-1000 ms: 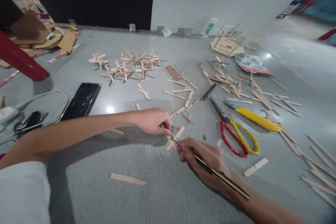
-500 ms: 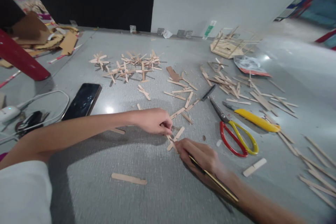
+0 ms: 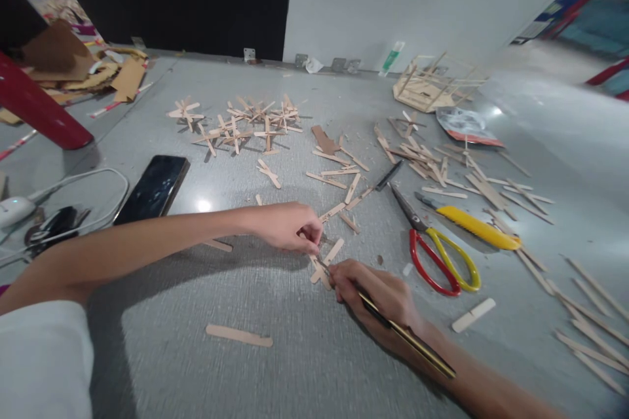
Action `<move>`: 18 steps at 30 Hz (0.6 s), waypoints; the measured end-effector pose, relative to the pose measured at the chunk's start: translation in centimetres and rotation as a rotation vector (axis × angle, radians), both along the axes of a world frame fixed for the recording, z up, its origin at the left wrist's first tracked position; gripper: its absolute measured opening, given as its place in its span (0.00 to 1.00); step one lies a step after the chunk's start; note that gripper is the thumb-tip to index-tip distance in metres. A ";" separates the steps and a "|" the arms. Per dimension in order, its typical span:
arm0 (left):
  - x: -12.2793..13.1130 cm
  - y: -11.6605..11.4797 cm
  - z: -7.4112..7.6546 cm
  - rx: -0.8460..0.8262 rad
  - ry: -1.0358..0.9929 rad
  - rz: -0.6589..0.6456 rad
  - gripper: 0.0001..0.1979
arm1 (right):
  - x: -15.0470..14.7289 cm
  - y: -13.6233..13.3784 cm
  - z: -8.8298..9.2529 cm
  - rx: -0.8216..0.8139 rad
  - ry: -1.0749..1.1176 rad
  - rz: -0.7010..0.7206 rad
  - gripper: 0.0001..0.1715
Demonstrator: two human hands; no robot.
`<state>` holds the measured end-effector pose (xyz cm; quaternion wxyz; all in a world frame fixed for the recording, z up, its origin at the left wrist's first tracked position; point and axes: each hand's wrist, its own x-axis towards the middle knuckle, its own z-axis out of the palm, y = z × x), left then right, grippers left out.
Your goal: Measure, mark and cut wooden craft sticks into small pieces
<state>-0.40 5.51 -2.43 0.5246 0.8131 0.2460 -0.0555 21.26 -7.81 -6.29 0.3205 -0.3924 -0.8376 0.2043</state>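
My left hand (image 3: 287, 227) is closed, its fingertips pressing down on crossed wooden craft sticks (image 3: 328, 257) on the grey floor. My right hand (image 3: 378, 298) grips a thin gold and black pen-like tool (image 3: 407, 338), whose tip touches the sticks just below my left fingers. A single loose stick (image 3: 239, 336) lies nearer to me, to the left.
Red and yellow scissors (image 3: 437, 250) and a yellow-handled knife (image 3: 472, 226) lie right of my hands. A black phone (image 3: 153, 188) lies left. Several glued stick crosses (image 3: 236, 124), scattered sticks (image 3: 442, 167) and a stick frame (image 3: 432, 85) lie farther off. Cardboard scraps (image 3: 83, 72) sit far left.
The right hand shifted slightly left along the sticks and back, keeping the tool tip on them. The left hand stayed put.
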 end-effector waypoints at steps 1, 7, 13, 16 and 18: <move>0.0 0.0 -0.1 0.009 -0.003 -0.001 0.11 | 0.0 0.0 0.0 0.001 0.006 0.001 0.13; 0.0 0.0 -0.1 0.019 -0.011 0.001 0.12 | -0.1 0.2 -0.1 -0.009 0.000 0.015 0.13; -0.1 0.1 -0.3 -0.005 -0.024 -0.016 0.14 | -0.2 0.2 0.0 0.007 -0.006 0.014 0.12; -0.1 0.1 -0.3 -0.015 -0.024 -0.011 0.13 | -0.2 0.2 0.0 0.009 -0.008 0.030 0.12; -0.1 0.1 -0.3 -0.009 -0.023 -0.008 0.13 | -0.1 0.2 0.0 0.004 -0.005 0.034 0.12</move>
